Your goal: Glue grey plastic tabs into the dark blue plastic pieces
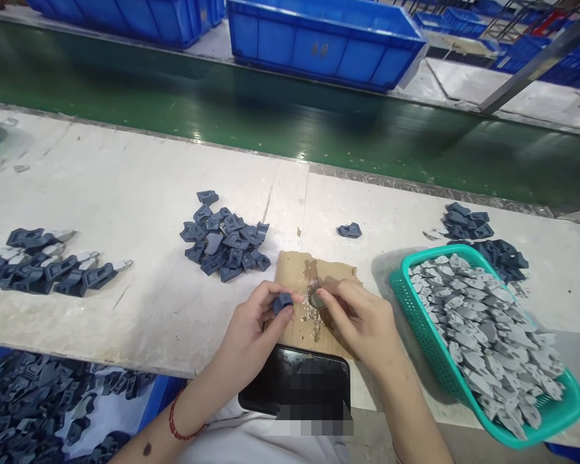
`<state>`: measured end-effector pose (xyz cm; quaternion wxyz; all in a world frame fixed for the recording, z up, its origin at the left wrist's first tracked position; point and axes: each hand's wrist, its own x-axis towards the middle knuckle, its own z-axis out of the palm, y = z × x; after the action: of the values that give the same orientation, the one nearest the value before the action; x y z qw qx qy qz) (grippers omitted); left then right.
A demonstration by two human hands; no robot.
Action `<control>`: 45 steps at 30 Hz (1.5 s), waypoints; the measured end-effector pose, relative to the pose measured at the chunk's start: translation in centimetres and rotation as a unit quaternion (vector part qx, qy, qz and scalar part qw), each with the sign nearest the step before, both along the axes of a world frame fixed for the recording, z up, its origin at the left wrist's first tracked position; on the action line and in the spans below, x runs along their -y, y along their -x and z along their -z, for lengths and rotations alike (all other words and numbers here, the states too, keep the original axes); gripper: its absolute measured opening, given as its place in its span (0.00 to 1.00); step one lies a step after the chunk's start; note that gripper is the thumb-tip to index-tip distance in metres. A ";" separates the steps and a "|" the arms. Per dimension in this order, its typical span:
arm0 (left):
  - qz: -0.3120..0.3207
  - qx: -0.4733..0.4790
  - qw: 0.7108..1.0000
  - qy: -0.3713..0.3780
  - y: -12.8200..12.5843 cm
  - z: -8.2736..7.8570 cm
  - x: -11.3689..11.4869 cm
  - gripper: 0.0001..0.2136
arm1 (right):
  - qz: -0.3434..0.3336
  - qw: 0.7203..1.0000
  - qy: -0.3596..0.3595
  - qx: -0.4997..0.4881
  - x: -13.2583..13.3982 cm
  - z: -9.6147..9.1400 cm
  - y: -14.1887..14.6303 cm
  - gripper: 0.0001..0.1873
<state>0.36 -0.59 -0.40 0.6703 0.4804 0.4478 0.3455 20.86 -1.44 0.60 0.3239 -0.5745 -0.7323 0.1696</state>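
Note:
My left hand [256, 328] is closed on a small dark-blue plastic part [283, 303], pinched between thumb and fingers. To its right, my right hand [365, 322] pinches a small, roundish grey-green piece [316, 298], partly hidden by the fingers; its exact kind cannot be made out. Both hands are over a sheet of brown cardboard [294, 267] with a dark, glistening stain and shiny specks. A pile of similar blue plastic parts [227, 241] lies beyond my left hand. One single blue part [349, 230] lies beyond the cardboard.
A green basket [415, 322] full of grey pieces [493, 335] stands at right, with more blue parts [500, 258] behind it. At left are blue parts joined with grey pieces [53, 267]. A phone [261, 380] lies near me. Blue bins [314, 45] stand past the green belt [251, 109].

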 end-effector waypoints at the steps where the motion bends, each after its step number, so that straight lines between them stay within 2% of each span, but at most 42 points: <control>1: 0.004 0.000 1.000 -0.001 0.0 0.0 0.0 0.08 | 0.000 1.000 -0.004 0.003 0.0 0.0 0.0 0.16; 7: 0.025 -0.029 0.998 -0.040 0.0 -0.5 -0.2 0.09 | 0.021 1.000 0.006 -0.004 0.1 0.2 -0.1 0.14; 11: 0.029 -0.052 0.995 -0.085 0.1 -0.7 -0.2 0.10 | 0.066 0.993 0.051 -0.080 0.3 0.1 0.0 0.14; 13: 0.031 -0.055 0.994 -0.087 0.0 -0.7 -0.1 0.10 | 0.108 0.977 0.084 -0.164 0.4 0.0 0.1 0.14; 15: 0.036 -0.056 0.995 -0.072 0.0 -0.6 -0.1 0.09 | 0.134 0.949 0.117 -0.260 0.4 -0.1 0.3 0.14; 19: 0.053 -0.071 0.993 -0.077 -0.1 -0.5 0.0 0.07 | 0.130 0.886 0.165 -0.414 0.2 -0.4 1.0 0.16; 22: 0.074 -0.097 0.984 -0.130 0.0 -0.6 -0.1 0.10 | 0.116 0.867 0.173 -0.453 0.2 -0.5 1.5 0.16; 25: 0.109 -0.122 0.972 -0.170 0.1 -0.9 0.0 0.12 | 0.104 0.871 0.167 -0.450 0.4 -0.5 1.9 0.16; 31: 0.159 -0.142 0.960 -0.183 0.0 -1.5 -0.1 0.12 | 0.083 0.890 0.173 -0.414 0.8 -0.2 2.1 0.17; 38: 0.160 -0.142 0.962 -0.171 -0.1 -1.6 -0.2 0.12 | 0.082 0.920 0.172 -0.341 0.9 -0.3 2.3 0.19; 45: 0.154 -0.129 0.965 -0.167 0.0 -1.5 -0.1 0.12 | 0.055 0.954 0.149 -0.253 1.0 -0.4 2.2 0.21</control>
<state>0.39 -0.45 1.07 0.5624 0.6889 0.3872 0.2433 18.64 -2.47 0.96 0.4178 -0.5937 -0.5603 0.3989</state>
